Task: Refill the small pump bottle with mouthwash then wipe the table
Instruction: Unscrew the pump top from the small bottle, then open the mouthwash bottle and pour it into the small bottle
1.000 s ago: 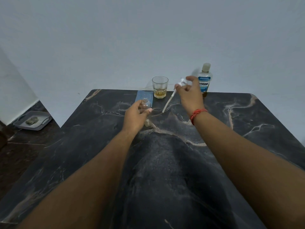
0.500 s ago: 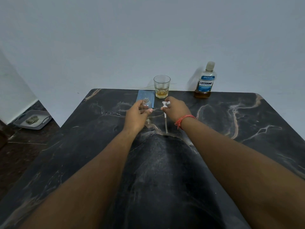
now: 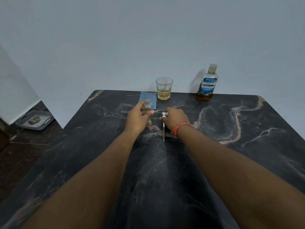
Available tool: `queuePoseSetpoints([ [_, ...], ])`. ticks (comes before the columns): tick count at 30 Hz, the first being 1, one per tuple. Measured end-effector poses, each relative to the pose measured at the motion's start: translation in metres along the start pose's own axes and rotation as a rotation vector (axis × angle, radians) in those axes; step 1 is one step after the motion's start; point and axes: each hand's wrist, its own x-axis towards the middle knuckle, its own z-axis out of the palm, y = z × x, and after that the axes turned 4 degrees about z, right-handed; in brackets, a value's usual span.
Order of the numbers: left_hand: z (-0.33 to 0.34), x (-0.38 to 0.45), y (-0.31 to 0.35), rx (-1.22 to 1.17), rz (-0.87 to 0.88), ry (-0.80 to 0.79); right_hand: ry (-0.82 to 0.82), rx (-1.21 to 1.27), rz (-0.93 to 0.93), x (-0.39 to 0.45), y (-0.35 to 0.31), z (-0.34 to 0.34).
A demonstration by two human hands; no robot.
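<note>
My left hand [image 3: 138, 117] grips a small clear bottle [image 3: 148, 104] with its neck uncapped, standing upright on the dark marble table [image 3: 247, 129]. Just to its right, my right hand [image 3: 175, 119] holds the white pump head [image 3: 164, 115] down at the table; its thin dip tube [image 3: 163, 132] lies along the surface toward me. A mouthwash bottle [image 3: 208, 82] with a blue label and amber liquid stands at the far right edge, capped. A folded blue cloth [image 3: 147, 97] lies behind the small bottle.
A glass tumbler [image 3: 164, 88] with a little amber liquid stands at the table's far edge beside the cloth. A grey tray [image 3: 35, 120] with something on it sits on the floor to the left. A pale wall rises behind the table.
My right hand has brought the pump head down from near the mouthwash bottle to the table beside the small bottle. My left hand has stayed on the bottle.
</note>
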Motion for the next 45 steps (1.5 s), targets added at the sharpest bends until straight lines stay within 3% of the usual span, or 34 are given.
queuePoseSetpoints([
  [12, -0.009, 0.006, -0.009, 0.031, 0.004, 0.009, -0.022, -0.005, -0.005, -0.001, -0.009, 0.005],
  [26, -0.019, -0.012, -0.001, 0.103, 0.001, 0.051, 0.089, -0.002, -0.032, -0.020, 0.003, -0.014],
  [31, -0.026, -0.027, 0.003, 0.318, 0.092, 0.052, 0.141, -0.089, -0.072, -0.037, 0.020, -0.020],
  [39, -0.029, -0.064, 0.026, 0.978, 0.427, -0.037, 0.138, -0.260, -0.083, -0.085, 0.055, -0.045],
  [45, -0.010, -0.091, 0.044, 1.106, 0.440, -0.096, 0.163, -0.253, -0.028, -0.121, 0.078, -0.063],
])
